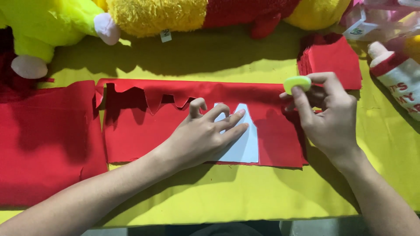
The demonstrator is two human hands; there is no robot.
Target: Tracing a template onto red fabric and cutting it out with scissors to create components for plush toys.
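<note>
Forearms come in from the near edge of the bench [218,201], which is draped in yellow cloth. Left hand [199,137] lies flat, fingers spread, pressing a pale blue paper template [245,146] onto a red fabric strip [131,135]; nothing pinched, just weight on top, likely so the template cannot slide while its outline gets traced. Right hand [328,118] is closed in a pinch grip on a small yellow-green chalk piece [297,83], held lifted just right of the template's slanted edge, not touching cloth as far as I can tell.

Far edge of the strip above the left hand is jagged with notches already cut out. The template's near edge sits about level with the strip's near edge; little fabric is left right of it, under the right hand. Left of the left hand lies a larger red fabric sheet [48,140], close beside the strip. Beyond the right hand, a stack of cut red pieces [334,59]; plush toys [153,15] crowd the far side. Open yellow cloth shows toward the near edge.
</note>
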